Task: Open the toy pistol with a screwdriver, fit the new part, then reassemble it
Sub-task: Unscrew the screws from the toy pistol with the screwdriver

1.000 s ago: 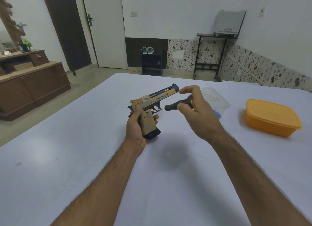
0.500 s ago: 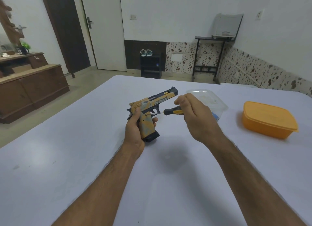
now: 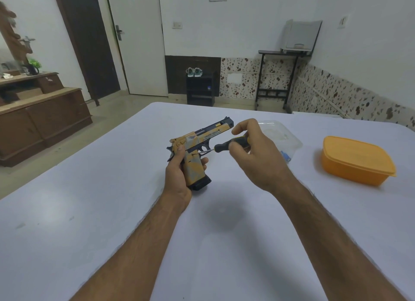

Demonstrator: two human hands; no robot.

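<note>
Left hand is wrapped around the grip of the tan-and-black plastic toy pistol, held up over the white bench. Right hand pinches the black-handled screwdriver, tip against the pistol's frame near the trigger. An orange lidded plastic tub sits well right of the pistol.

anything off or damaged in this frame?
Nothing stands out. Left hand holds the toy pistol by its grip, intact; right hand holds the screwdriver with its tip at the frame. Orange container sits closed and level on the table.
</note>
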